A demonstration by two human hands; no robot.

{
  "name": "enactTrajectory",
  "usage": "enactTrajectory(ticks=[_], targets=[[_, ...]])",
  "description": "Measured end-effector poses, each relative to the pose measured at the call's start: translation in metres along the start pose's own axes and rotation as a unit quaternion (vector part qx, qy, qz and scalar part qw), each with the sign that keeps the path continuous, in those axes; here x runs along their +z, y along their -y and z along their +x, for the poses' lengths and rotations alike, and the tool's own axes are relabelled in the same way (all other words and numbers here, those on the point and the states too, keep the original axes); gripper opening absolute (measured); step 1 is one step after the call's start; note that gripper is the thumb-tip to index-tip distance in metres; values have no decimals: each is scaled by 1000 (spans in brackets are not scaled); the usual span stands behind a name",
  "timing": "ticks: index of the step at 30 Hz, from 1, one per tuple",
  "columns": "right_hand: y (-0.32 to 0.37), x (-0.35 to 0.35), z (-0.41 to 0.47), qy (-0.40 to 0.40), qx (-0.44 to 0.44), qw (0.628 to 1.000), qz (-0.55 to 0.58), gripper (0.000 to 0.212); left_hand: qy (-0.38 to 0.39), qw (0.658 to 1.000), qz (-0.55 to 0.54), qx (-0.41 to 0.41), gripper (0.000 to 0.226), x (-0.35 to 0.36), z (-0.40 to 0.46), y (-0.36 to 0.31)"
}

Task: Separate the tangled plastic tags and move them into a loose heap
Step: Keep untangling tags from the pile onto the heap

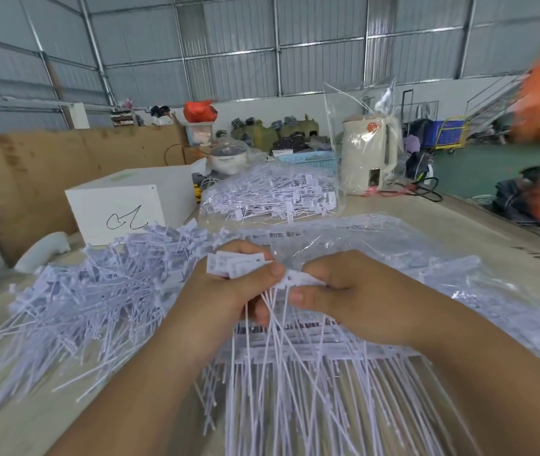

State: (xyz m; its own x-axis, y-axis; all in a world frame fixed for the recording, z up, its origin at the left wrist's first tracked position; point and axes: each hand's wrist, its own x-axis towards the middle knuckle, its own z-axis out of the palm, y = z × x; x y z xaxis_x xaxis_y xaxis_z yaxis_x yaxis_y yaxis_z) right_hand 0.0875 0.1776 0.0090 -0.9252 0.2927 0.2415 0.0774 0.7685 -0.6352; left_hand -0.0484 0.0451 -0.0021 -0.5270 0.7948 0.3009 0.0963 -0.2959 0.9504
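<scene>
Corrugated metal walls and a steel frame close in a large shed, and in front of them a pale worktop [479, 225] carries the job. Both hands meet over its middle. The left hand [229, 284] has its fingers [245, 250] curled round a small bunch of tags [235, 264], thumb pressed across their flat label ends. The right hand [344, 284] pinches one label end just beside that bunch, its other fingers folded under.

From both grips long thin tails hang down and cross one another over rows of joined tags [311, 343] lying on clear plastic bags [377, 258]. To the left spreads the loose heap [91, 291], well stocked already. Further back sit a full bag of tags [272, 192], a white box [130, 202] and a cream kettle [367, 153].

These tags look very light and springy, with smooth, slippery tails that probably snag where they cross. The stiff flat label end seems the surest place to hold. Drawing each tag out along its length, rather than sideways, would likely free it without bending the tails.
</scene>
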Motion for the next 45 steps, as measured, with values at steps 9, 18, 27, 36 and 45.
enactTrajectory(ticks=[9,18,27,36,45], targets=[[4,-15,2,-297,-39,941,159,39,-89,985,-150,-17,14,4,-1,-6],[0,13,3,-23,-76,997,-24,55,-19,999,-41,-23,23,10,-5,3],[-1,12,2,-6,-73,997,-38,58,45,999,-8,-17,27,7,-4,1],[0,-9,-2,-4,-10,1000,4,43,-45,998,-25,39,29,6,1,0],[15,19,5,-259,-13,965,39,46,-85,984,-154,10,21,11,0,-4]])
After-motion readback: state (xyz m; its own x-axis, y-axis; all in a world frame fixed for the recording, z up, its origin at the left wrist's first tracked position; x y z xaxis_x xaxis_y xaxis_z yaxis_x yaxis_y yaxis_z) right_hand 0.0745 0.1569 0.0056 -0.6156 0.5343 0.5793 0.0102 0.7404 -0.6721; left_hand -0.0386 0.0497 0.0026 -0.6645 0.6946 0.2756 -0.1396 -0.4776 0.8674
